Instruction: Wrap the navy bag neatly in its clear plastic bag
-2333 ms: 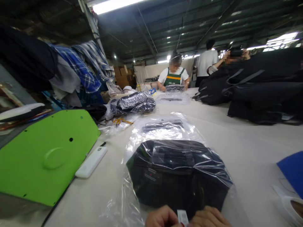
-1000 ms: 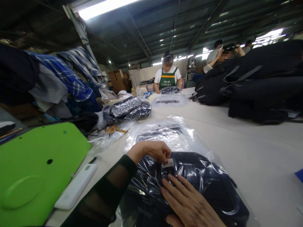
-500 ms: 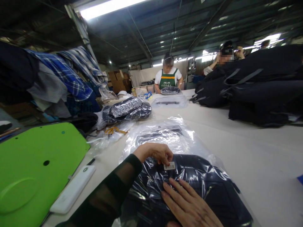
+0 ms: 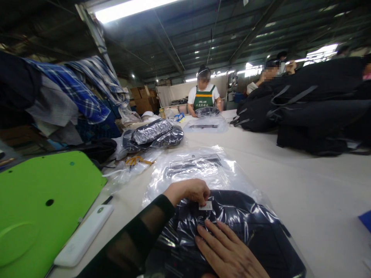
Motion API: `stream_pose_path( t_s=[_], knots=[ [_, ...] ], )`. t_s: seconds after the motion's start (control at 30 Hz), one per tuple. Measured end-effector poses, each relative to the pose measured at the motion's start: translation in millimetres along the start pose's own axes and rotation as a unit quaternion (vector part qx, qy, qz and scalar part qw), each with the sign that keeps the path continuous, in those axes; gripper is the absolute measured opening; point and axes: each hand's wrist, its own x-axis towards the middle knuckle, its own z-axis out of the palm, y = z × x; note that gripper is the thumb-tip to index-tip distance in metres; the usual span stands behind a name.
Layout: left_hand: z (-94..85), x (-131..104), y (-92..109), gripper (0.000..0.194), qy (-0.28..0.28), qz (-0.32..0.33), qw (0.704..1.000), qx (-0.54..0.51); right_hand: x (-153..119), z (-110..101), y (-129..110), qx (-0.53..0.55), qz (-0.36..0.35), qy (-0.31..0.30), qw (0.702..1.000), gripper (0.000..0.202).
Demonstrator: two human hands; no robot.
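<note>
A black bag in a clear plastic bag (image 4: 255, 231) lies on the white table (image 4: 304, 185) right in front of me. My left hand (image 4: 189, 192), in a sheer black sleeve, pinches a small white label (image 4: 205, 207) against the top of the plastic. My right hand (image 4: 228, 253) lies flat, fingers spread, on the plastic just below the label. Beyond the packed bag lies a stack of empty clear plastic bags (image 4: 194, 166).
A green board (image 4: 43, 208) and a white flat device (image 4: 82, 235) lie at the left. Packed bags (image 4: 153, 135) sit further back, and black backpacks (image 4: 313, 112) are piled at the right. A person in a green apron (image 4: 204, 96) works at the table's far end.
Both hands came up from the near edge onto the packed bag. The label went with the left hand to the bag's top; over the last second the hands barely shift.
</note>
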Motion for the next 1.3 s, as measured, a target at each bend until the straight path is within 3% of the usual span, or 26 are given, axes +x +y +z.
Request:
stream_pose_path(
  t_s=[0.2, 0.33, 0.4, 0.47, 0.53, 0.6, 0.8, 1.0, 1.1, 1.17, 1.23, 1.3],
  knots=[
    [9.4, -6, 14, 0.004, 0.066, -0.061, 0.991, 0.102, 3, -5, -2, 0.016, 0.020, 0.015, 1.000, 0.041],
    [17.0, -11, 23, 0.014, 0.115, -0.105, 0.977, 0.143, 1, -5, -5, 0.037, 0.035, 0.015, 0.999, 0.040],
    [21.1, -13, 22, 0.028, 0.154, -0.112, 0.970, 0.151, 0, -4, -6, 0.052, 0.043, 0.012, 0.998, 0.042],
    [27.5, -15, 18, 0.038, 0.195, -0.099, 0.964, 0.153, 0, -3, -8, 0.063, 0.049, 0.013, 0.997, 0.043],
    [38.2, -18, 13, 0.028, 0.223, -0.063, 0.961, 0.150, 1, -4, -8, 0.062, 0.052, 0.019, 0.997, 0.041],
    [53.2, -22, 9, 0.020, 0.233, -0.019, 0.962, 0.143, 2, -6, -8, 0.059, 0.051, 0.019, 0.997, 0.042],
    [95.5, -38, 5, 0.028, 0.272, 0.030, 0.956, 0.103, 4, -14, -7, 0.098, 0.055, -0.019, 0.994, 0.056],
    [99.1, -46, 0, 0.032, 0.294, 0.040, 0.951, 0.091, 1, -12, -6, 0.064, 0.009, -0.042, 0.997, 0.055],
    [104.1, -55, 5, 0.027, 0.340, 0.015, 0.936, 0.084, -4, -7, -6, 0.074, 0.009, -0.060, 0.995, 0.053],
    [120.0, -67, 7, 0.032, 0.390, -0.014, 0.918, 0.076, -7, -4, -6, 0.087, 0.017, -0.071, 0.994, 0.053],
    [149.9, -85, 5, 0.036, 0.466, -0.039, 0.883, 0.048, -8, -3, -7, 0.094, 0.024, -0.073, 0.993, 0.051],
    [190.8, -104, -5, 0.034, 0.571, -0.058, 0.819, -0.009, -8, -3, -8, 0.088, 0.026, -0.071, 0.993, 0.048]
  ],
)
